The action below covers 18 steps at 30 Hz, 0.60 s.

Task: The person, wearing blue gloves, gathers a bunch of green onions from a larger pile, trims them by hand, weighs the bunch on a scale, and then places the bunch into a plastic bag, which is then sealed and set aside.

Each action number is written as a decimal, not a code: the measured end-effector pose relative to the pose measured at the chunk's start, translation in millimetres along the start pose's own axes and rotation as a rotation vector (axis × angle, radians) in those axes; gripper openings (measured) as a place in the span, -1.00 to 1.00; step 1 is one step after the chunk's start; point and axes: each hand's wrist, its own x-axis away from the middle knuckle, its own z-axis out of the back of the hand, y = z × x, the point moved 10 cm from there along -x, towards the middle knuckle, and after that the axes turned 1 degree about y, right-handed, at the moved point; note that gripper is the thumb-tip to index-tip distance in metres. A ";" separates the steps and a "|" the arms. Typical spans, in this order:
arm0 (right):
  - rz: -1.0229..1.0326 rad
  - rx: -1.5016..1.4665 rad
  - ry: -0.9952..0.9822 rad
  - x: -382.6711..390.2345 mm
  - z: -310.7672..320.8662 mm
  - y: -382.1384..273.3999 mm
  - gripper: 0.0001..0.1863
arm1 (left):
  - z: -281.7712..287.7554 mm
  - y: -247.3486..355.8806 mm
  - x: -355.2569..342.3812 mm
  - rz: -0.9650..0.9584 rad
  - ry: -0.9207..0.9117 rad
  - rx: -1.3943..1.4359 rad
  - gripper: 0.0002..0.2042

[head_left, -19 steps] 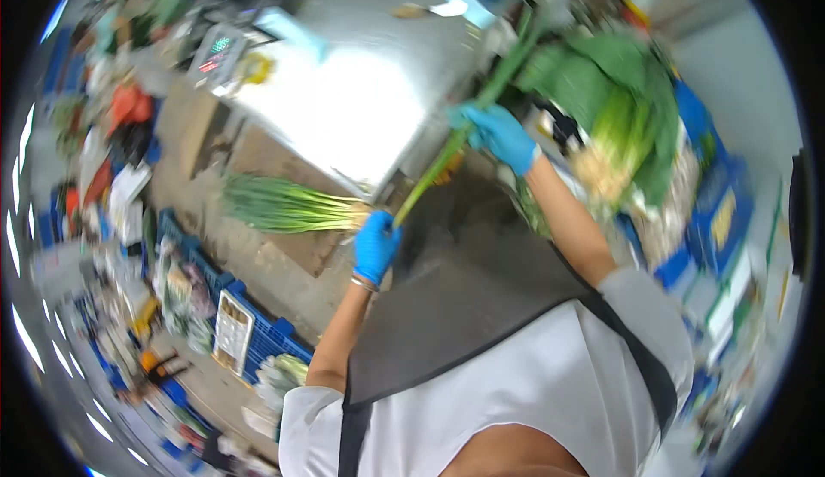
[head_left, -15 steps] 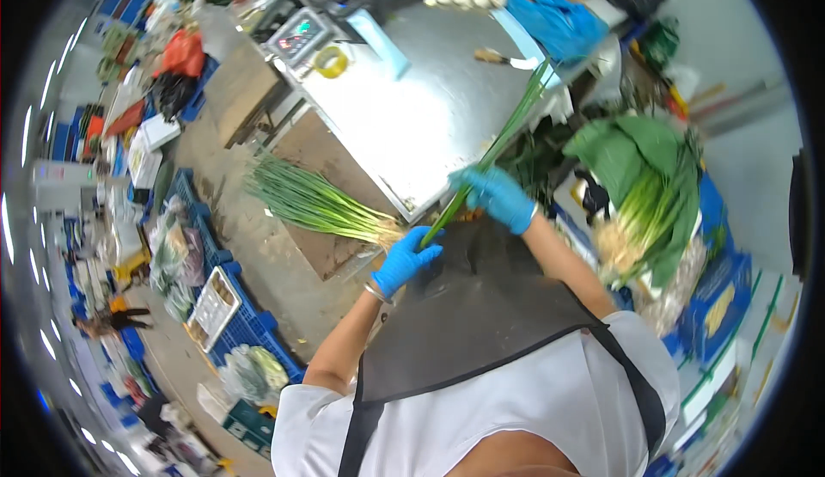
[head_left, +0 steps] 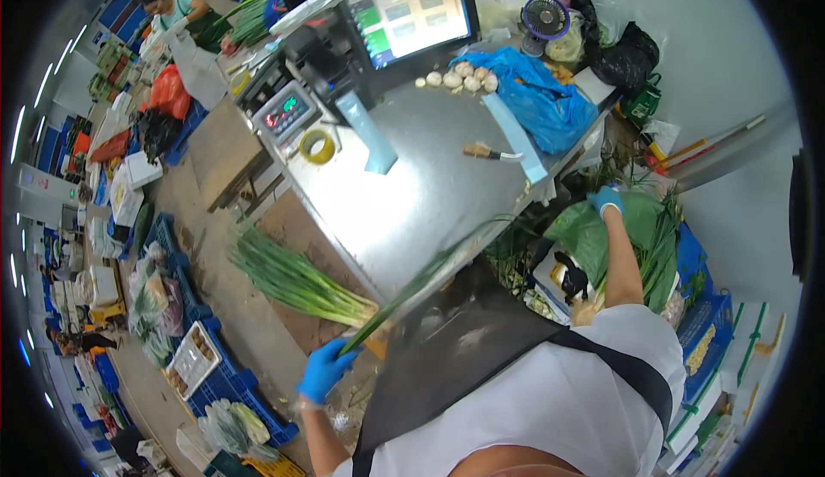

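My left hand (head_left: 325, 371), in a blue glove, is closed around the lower end of a green onion (head_left: 397, 301). Its long leaves slant up to the right across the near edge of the steel table. Just beyond that hand lies a thick bunch of green onions (head_left: 301, 281), white ends toward me. My right hand (head_left: 607, 199), also gloved in blue, reaches far out to the right and touches a green sheet-like cover (head_left: 577, 229). More green onions (head_left: 657, 258) lie beside and partly under it. The right fingers are too small and hidden to read.
On the steel table (head_left: 430, 155) are a scale display (head_left: 286, 114), a tape roll (head_left: 317, 146), a knife (head_left: 490, 152), garlic bulbs (head_left: 464, 76) and a blue plastic bag (head_left: 546, 103). A lit screen (head_left: 412, 15) stands behind. Blue crates (head_left: 228, 382) line the left; a person (head_left: 185, 13) is far left.
My right hand has let go of the green onion and swung right to the green cover. My left hand has moved down and left, still holding the green onion.
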 end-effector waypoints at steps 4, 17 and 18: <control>0.054 -0.449 -0.262 -25.0 82.7 -91.0 -0.50 | 62.6 8.0 41.3 0.088 0.361 0.281 -0.82; 1.141 -0.687 -0.354 -96.7 196.7 -610.2 -0.48 | -4.3 -18.4 -30.8 -0.065 0.694 1.521 -0.63; 1.215 -0.653 -0.232 -112.6 208.6 -630.4 -0.45 | -15.3 -15.1 -39.4 -0.039 0.726 1.592 -0.63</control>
